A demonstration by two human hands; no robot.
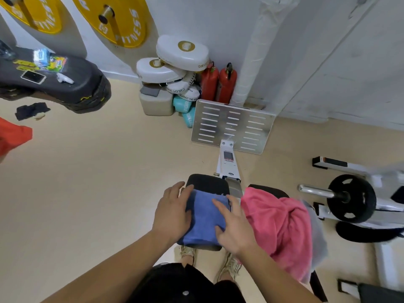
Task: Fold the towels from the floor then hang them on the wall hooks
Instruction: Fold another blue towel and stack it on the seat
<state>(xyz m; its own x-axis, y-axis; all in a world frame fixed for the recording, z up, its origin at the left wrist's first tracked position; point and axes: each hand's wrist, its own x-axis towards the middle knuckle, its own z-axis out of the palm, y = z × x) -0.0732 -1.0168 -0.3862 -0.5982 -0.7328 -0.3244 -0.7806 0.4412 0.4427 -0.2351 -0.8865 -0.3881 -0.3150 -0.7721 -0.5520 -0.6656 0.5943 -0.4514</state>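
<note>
A folded blue towel (204, 217) lies on a black padded seat (207, 182) of a gym machine. My left hand (175, 211) rests flat on the towel's left edge, fingers straight. My right hand (234, 226) presses on its right side with fingers spread. A crumpled pink towel (279, 226) is draped over the neighbouring black pad to the right, with a pale grey cloth (317, 232) under its far edge. An orange cloth (13, 136) shows at the left edge, and a dark cloth (31, 110) lies on the floor. No wall hooks are in view.
A metal footplate (232, 125) stands ahead of the seat. White pads (181, 51), teal bags and two red fire extinguishers (218, 84) crowd the corner. A barbell with a black plate (349, 197) lies right. A black bench (54, 79) carrying a phone sits left.
</note>
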